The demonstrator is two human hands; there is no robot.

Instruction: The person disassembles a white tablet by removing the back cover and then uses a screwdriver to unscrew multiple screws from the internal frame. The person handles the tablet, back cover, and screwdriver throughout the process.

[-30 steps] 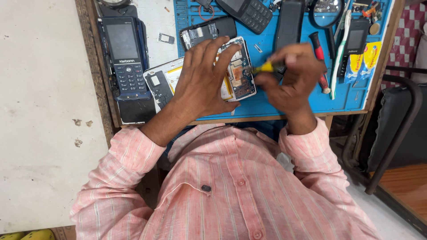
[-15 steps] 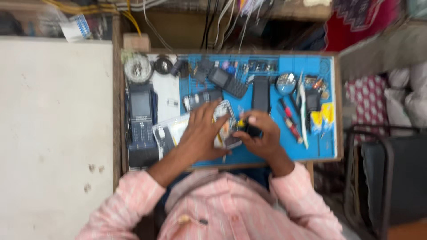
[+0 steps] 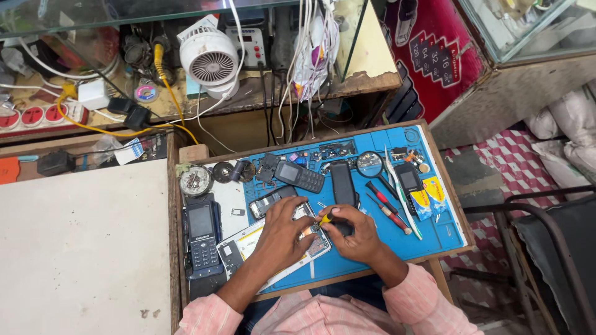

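Note:
An opened mobile phone with its circuit board showing lies on the blue work mat. My left hand presses down on it and holds it. My right hand grips a small screwdriver with a yellow handle, its tip on the phone's board. Both forearms wear pink striped sleeves.
Several keypad phones, a magnifying glass, red-handled screwdrivers and small parts lie on the mat. A white slab is at the left. A small white fan, cables and plugs crowd the shelf behind. A dark chair frame stands right.
The view has pulled back and tilted up, now showing the shelf, fan and shop floor. Both hands stay on the opened phone with the screwdriver.

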